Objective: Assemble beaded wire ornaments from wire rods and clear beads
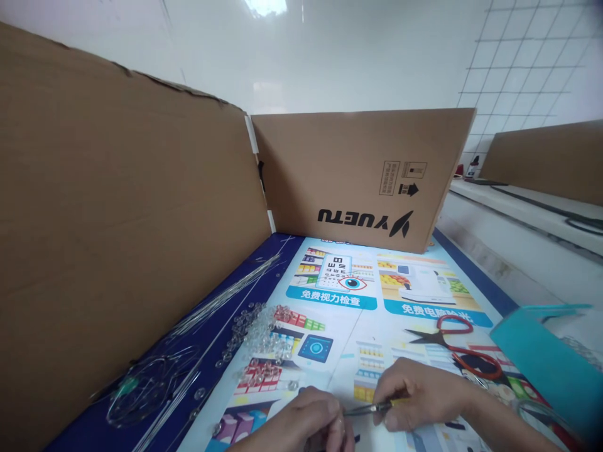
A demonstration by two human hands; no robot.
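My right hand (pixel 419 397) is closed around thin-nosed pliers (pixel 365 410) with yellow on the handle. The metal jaws point left and reach the fingertips of my left hand (pixel 318 419). The left fingers are pinched together at the bottom of the view, and what they hold is hidden. Clear round beads (pixel 264 336) lie in a loose pile beyond my left hand, with a few strays nearer to it. Past my right hand lie scissors (pixel 445 340) with red handles, blades apart and pointing left.
Thin straight wires (pixel 226 295) and a tangled coil (pixel 141 389) lie along the left edge. Cardboard panels (pixel 141 188) wall off the left and the back. A teal folded box (pixel 541 351) stands at the right. A printed sheet (pixel 336 342) covers the table.
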